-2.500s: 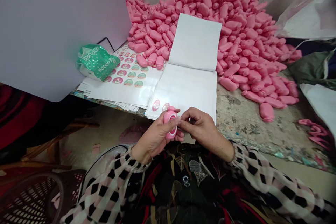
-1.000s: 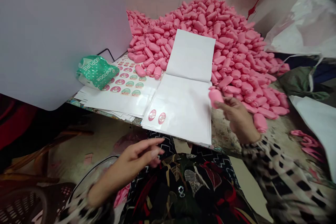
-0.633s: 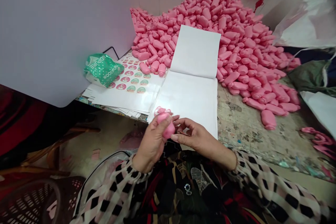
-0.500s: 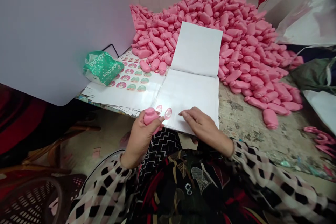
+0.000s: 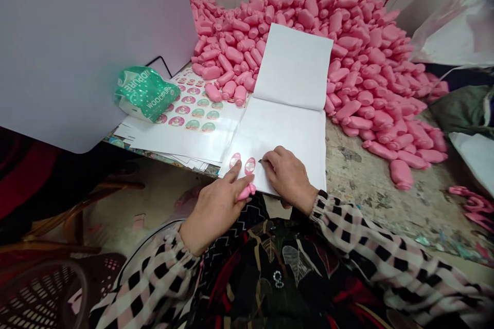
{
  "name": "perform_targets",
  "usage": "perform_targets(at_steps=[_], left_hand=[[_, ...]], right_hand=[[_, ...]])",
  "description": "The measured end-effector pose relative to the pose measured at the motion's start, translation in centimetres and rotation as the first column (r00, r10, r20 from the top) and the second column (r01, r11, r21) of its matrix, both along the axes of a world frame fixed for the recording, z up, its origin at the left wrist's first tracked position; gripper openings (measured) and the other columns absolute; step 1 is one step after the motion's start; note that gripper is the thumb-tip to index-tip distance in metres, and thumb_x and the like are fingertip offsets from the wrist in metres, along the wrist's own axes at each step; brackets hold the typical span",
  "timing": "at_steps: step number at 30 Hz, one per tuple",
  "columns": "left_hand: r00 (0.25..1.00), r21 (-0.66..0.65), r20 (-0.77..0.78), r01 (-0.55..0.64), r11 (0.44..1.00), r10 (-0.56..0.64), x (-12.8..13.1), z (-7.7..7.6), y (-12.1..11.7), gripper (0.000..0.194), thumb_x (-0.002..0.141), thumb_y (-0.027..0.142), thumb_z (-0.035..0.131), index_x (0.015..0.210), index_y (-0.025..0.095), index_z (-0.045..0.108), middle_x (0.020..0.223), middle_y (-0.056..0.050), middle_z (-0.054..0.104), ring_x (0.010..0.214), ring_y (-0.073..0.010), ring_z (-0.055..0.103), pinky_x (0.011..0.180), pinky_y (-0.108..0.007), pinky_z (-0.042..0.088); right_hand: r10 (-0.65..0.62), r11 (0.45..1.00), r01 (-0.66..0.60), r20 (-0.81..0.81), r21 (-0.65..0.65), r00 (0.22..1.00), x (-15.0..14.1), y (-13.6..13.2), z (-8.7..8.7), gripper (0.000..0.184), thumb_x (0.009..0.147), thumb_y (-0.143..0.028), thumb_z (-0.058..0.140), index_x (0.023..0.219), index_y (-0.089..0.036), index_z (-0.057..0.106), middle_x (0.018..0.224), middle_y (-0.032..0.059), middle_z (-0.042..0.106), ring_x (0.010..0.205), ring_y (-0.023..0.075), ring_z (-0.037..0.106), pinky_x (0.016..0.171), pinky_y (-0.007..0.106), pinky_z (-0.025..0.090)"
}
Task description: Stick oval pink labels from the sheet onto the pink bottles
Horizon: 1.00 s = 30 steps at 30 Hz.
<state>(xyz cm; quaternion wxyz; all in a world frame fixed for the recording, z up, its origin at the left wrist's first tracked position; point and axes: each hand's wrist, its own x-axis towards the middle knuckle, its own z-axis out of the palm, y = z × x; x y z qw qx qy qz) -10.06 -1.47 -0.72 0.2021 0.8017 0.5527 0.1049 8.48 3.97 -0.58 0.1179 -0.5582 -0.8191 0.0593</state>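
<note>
My left hand (image 5: 219,203) is closed around a small pink bottle (image 5: 247,192), mostly hidden under the palm. Its index finger stretches out onto the sticker sheet (image 5: 285,128), by the left of two oval pink stickers (image 5: 235,160). Just right of that finger lies the second oval sticker (image 5: 250,166). My right hand (image 5: 287,172) rests on the sheet with its fingers pinched together. A small dark tip (image 5: 260,161) pokes from the pinch towards the second sticker; what it belongs to is hidden.
A large heap of pink bottles (image 5: 370,51) covers the table's back. A sheet of round stickers (image 5: 191,113) lies left, with a green packet (image 5: 146,93) on it. A single bottle (image 5: 401,174) lies near the right front. A basket (image 5: 42,288) stands below left.
My left hand has turned palm down with the bottle, its index finger now reaching onto the sheet. My right hand has moved left, close to the second sticker.
</note>
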Motion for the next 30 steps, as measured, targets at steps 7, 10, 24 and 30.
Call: perform_targets(at_steps=[7, 10, 24, 30], left_hand=[[0.994, 0.037, -0.078, 0.077, 0.996, -0.074, 0.0, -0.7, -0.5, 0.056, 0.083, 0.021, 0.054, 0.135, 0.038, 0.043, 0.155, -0.009, 0.016, 0.111, -0.029, 0.056, 0.087, -0.044, 0.048], [0.992, 0.06, -0.11, 0.075, 0.995, -0.068, 0.1, -0.9, -0.7, 0.057, 0.084, 0.022, 0.054, 0.136, 0.038, 0.041, 0.156, -0.01, 0.013, 0.106, -0.0274, 0.058, 0.083, -0.043, 0.049], [0.989, 0.122, -0.147, -0.016, 0.992, 0.034, 2.0, -2.1, -1.5, 0.061, 0.091, 0.028, 0.043, 0.144, 0.044, 0.018, 0.157, -0.013, -0.005, 0.094, -0.0224, 0.062, 0.075, -0.038, 0.05], [0.987, 0.11, -0.154, -0.018, 0.994, 0.035, 2.1, -1.9, -1.5, 0.062, 0.092, 0.03, 0.041, 0.145, 0.043, 0.012, 0.156, -0.014, -0.004, 0.092, -0.0232, 0.062, 0.074, -0.039, 0.05]], right_hand=[[0.028, 1.0, -0.028, 0.013, -0.011, 1.0, 0.0, -0.1, 0.1, 0.022, 0.091, -0.025, 0.041, 0.087, -0.02, 0.063, 0.086, 0.0063, 0.058, 0.08, 0.0186, 0.05, 0.064, 0.03, 0.033], [0.03, 0.999, -0.032, -0.031, -0.039, 0.999, 0.1, -0.1, 0.1, 0.023, 0.091, -0.026, 0.042, 0.087, -0.02, 0.063, 0.086, 0.0055, 0.058, 0.081, 0.0179, 0.051, 0.066, 0.029, 0.034], [-0.135, 0.985, 0.096, -0.303, -0.141, 0.943, -0.9, -1.0, -1.2, 0.018, 0.088, -0.027, 0.046, 0.082, -0.02, 0.062, 0.084, 0.0038, 0.06, 0.079, 0.016, 0.054, 0.069, 0.028, 0.038], [-0.269, 0.953, 0.21, -0.291, -0.217, 0.918, -1.5, -0.5, -0.7, 0.022, 0.084, -0.041, 0.052, 0.078, -0.023, 0.062, 0.078, 0.0017, 0.062, 0.067, 0.0145, 0.052, 0.058, 0.027, 0.032]])
